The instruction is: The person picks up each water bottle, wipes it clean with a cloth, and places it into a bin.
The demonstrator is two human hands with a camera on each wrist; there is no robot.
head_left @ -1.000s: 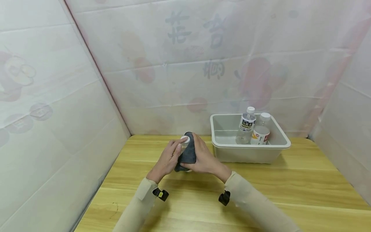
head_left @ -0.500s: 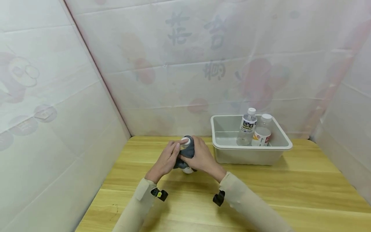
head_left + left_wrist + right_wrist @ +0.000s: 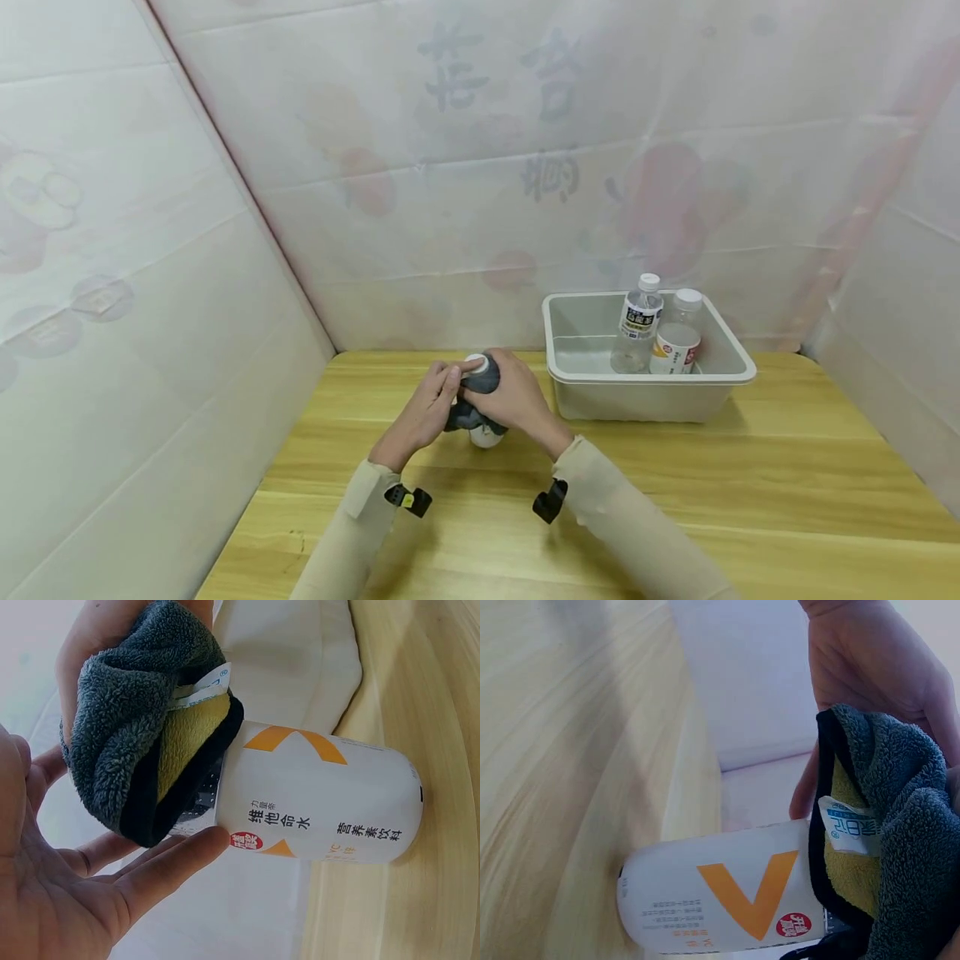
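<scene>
An upright plastic bottle with a white cap (image 3: pixel 477 362) stands on the table between both hands. Its white label, with orange marks and printed characters, shows in the left wrist view as the lower part of the drink bottle (image 3: pixel 322 817). My left hand (image 3: pixel 426 410) holds the bottle from the left near its top, one finger reaching onto the cap. My right hand (image 3: pixel 516 397) grips a dark grey towel (image 3: pixel 911 825), wrapped around the bottle's upper part. The towel has a yellow inner side, black edging and a white tag (image 3: pixel 202 688). The towel covers the bottle's neck and shoulder in the wrist views.
A light grey plastic bin (image 3: pixel 648 402) stands to the right at the back of the wooden table (image 3: pixel 675 492). Inside it are a clear bottle with a dark label (image 3: pixel 640 323) and a wider bottle with a white label (image 3: pixel 675 350). Pale printed sheets (image 3: pixel 450 225) enclose the table.
My right hand has turned around the bottle with the towel, its wrist swinging left. The towel has bunched up, baring the bottle's white base. The left hand keeps its place by the cap.
</scene>
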